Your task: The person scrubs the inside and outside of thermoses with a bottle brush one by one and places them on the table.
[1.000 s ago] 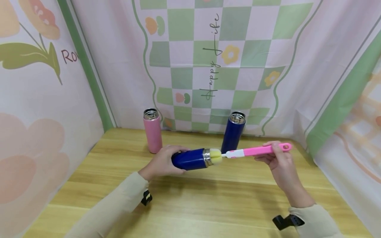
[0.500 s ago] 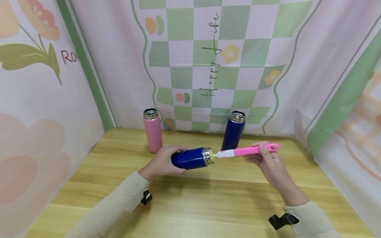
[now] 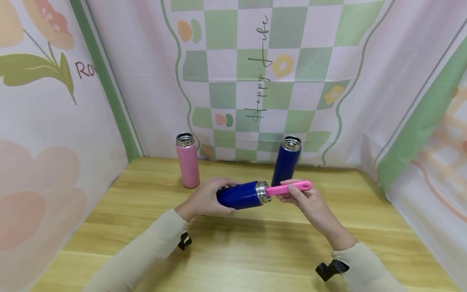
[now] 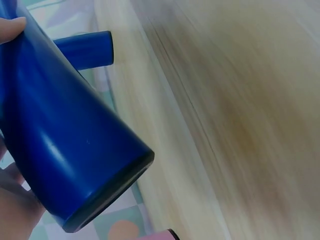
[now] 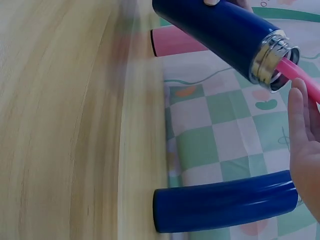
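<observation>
My left hand (image 3: 209, 198) grips a blue vacuum flask (image 3: 240, 195) around its base end, tilted nearly level above the table with its steel mouth to the right. From the right, my right hand (image 3: 306, 202) pinches the pink handle of a bottle brush (image 3: 292, 187). The brush's head and white neck are hidden inside the flask; only the pink handle sticks out. In the right wrist view the handle (image 5: 300, 77) enters the flask's open mouth (image 5: 275, 60). The left wrist view shows the held flask's dark bottom (image 4: 110, 195).
A pink flask (image 3: 188, 166) stands upright and lidless at the back left of the wooden table (image 3: 237, 251). Behind my right hand stands a second blue flask (image 3: 286, 164), also lidless. A patterned curtain (image 3: 251, 81) hangs behind the table.
My right hand has moved left and pushed the brush into the flask; the yellow head and white neck have gone from sight. The held flask has shifted slightly right.
</observation>
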The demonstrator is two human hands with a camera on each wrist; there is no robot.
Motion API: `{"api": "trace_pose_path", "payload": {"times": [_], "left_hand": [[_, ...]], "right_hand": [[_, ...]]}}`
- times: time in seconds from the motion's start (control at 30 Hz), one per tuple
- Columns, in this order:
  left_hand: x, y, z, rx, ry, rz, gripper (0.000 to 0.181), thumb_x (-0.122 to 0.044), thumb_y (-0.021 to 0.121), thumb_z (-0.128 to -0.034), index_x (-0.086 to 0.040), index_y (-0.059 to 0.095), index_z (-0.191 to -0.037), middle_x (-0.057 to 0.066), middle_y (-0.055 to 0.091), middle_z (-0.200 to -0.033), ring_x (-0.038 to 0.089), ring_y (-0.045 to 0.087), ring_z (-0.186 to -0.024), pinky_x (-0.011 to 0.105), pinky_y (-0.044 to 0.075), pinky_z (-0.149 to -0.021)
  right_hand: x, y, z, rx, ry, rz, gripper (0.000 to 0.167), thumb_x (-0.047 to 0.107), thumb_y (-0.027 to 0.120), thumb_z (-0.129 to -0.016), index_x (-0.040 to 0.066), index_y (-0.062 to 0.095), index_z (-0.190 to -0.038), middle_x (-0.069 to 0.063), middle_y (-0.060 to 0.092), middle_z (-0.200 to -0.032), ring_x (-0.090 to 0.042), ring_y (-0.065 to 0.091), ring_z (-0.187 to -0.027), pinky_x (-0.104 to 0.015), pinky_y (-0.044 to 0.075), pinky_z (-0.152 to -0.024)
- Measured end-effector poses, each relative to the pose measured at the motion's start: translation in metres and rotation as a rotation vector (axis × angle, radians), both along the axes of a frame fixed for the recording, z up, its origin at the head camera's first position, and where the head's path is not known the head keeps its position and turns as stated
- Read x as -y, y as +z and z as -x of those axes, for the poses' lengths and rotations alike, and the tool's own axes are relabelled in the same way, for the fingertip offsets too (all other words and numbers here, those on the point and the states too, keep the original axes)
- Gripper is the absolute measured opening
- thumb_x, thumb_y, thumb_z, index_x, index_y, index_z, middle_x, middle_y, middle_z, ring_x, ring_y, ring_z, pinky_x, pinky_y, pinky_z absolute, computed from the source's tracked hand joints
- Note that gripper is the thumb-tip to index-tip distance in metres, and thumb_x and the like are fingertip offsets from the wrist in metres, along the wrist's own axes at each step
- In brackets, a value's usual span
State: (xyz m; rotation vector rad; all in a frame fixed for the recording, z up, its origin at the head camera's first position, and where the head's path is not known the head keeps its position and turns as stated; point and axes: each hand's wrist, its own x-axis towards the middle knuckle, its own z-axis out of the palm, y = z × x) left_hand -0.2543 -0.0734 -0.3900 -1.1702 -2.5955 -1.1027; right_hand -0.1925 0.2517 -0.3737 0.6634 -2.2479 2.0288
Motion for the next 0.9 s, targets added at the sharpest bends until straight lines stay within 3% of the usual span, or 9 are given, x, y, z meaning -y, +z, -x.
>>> {"api": "trace_pose_path", "payload": {"times": [0.17, 0.3, 0.47, 0.63, 0.9], "left_hand": [[0.002, 0.0, -0.001, 0.014, 0.018, 0.002, 0.072, -0.039, 0.091, -0.0706, -0.033, 0.06, -0.135, -0.012, 0.063, -0.125, 0.008, 0.058, -0.113, 0.038, 0.048, -0.094], [0.005, -0.002, 0.0, 0.014, 0.015, 0.004, 0.072, -0.039, 0.09, -0.0717, -0.032, 0.059, -0.136, -0.012, 0.062, -0.127, 0.01, 0.057, -0.115, 0.04, 0.048, -0.095], [0.013, -0.005, 0.001, 0.022, 0.065, 0.005, 0.072, -0.035, 0.092, -0.0707, -0.034, 0.059, -0.135, -0.013, 0.062, -0.128, 0.01, 0.057, -0.115, 0.041, 0.048, -0.095], [0.018, -0.003, 0.002, 0.006, 0.082, 0.028, 0.071, -0.036, 0.091, -0.0717, -0.036, 0.059, -0.135, -0.011, 0.062, -0.129, 0.012, 0.057, -0.115, 0.043, 0.047, -0.096], [0.023, -0.005, 0.008, -0.1, 0.094, 0.094, 0.072, -0.044, 0.088, -0.0714, -0.038, 0.058, -0.136, -0.01, 0.063, -0.129, 0.01, 0.058, -0.115, 0.038, 0.047, -0.095]], "right_hand": [[-0.001, 0.002, 0.0, 0.006, -0.013, -0.012, 0.028, 0.019, 0.048, -0.108, 0.0, 0.059, -0.125, -0.01, 0.069, -0.114, -0.021, 0.069, -0.1, -0.033, 0.053, -0.091], [-0.006, 0.005, 0.001, -0.013, 0.034, 0.147, 0.024, 0.017, 0.043, -0.109, 0.004, 0.061, -0.12, -0.009, 0.069, -0.112, -0.021, 0.07, -0.101, -0.033, 0.053, -0.091], [-0.014, 0.009, 0.002, -0.06, 0.038, 0.3, 0.024, 0.014, 0.041, -0.109, 0.004, 0.063, -0.114, -0.01, 0.071, -0.107, -0.021, 0.071, -0.096, -0.033, 0.056, -0.085], [-0.02, 0.012, 0.001, -0.077, 0.04, 0.311, 0.025, 0.014, 0.041, -0.109, 0.002, 0.063, -0.114, -0.012, 0.07, -0.108, -0.023, 0.071, -0.096, -0.033, 0.056, -0.084], [-0.024, 0.018, -0.002, -0.096, 0.052, 0.298, 0.026, 0.012, 0.039, -0.109, 0.0, 0.062, -0.116, -0.012, 0.067, -0.111, -0.022, 0.071, -0.099, -0.033, 0.056, -0.085]]}}
